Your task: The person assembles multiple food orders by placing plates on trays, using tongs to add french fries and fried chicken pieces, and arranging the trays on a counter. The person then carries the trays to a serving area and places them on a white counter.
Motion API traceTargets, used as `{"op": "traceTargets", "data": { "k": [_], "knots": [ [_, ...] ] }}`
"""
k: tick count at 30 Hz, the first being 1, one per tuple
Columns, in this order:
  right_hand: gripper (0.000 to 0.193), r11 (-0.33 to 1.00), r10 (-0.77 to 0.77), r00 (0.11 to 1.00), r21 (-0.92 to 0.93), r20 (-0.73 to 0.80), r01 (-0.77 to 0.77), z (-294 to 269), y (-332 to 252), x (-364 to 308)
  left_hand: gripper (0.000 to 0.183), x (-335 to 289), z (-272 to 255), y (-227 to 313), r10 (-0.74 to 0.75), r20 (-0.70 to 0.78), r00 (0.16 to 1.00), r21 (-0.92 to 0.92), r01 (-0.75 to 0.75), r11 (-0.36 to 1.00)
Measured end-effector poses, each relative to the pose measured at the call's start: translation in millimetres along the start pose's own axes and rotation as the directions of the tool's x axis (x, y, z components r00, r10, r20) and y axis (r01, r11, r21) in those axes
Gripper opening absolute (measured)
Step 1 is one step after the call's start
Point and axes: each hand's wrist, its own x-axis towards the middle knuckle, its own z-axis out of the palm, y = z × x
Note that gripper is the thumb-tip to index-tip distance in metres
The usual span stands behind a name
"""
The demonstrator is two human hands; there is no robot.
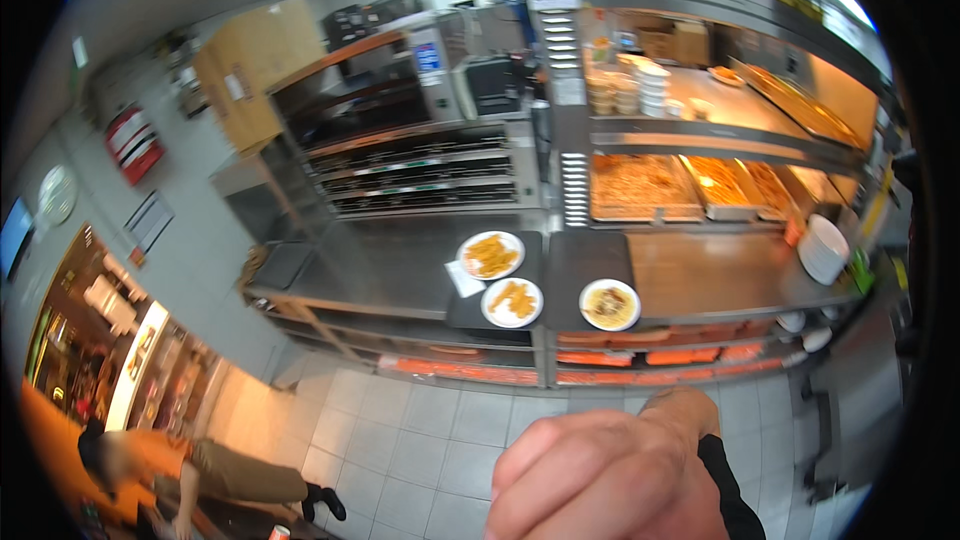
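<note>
Right hand (605,480): fingers curled, cannot tell whether grip holds anything | left hand: out of view | white dish, filled (610,305): on dark tray (590,252), bench (700,270) | handling advice: keep level, by rim

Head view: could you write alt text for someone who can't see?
A bare hand looms close to the camera in a kitchen. Beyond it, three white dishes of food sit on dark trays along a metal counter; another person in orange is at lower left.
</note>
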Motion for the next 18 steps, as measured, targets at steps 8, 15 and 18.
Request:
{"op": "traceTargets", "data": {
  "k": [8,15,18],
  "knots": [
    [0.029,0.895,0.385,0.869,-0.102,-0.311,-0.434,-45,-96,-13,0.029,11,151,145,0.269,0.33,0.905,0.279,-0.366,0.888],
    [0.036,0.579,0.507,0.858,-0.772,0.089,-0.262,-214,-155,-93,0.031,-56,377,356,0.422,0.717,0.554,0.335,-0.806,0.488],
    [0.042,0.4,0.565,0.825,-0.882,0.022,-0.25,-293,-208,-114,0.032,-108,470,398,0.371,0.778,0.506,0.339,-0.837,0.431]
  ]
}}
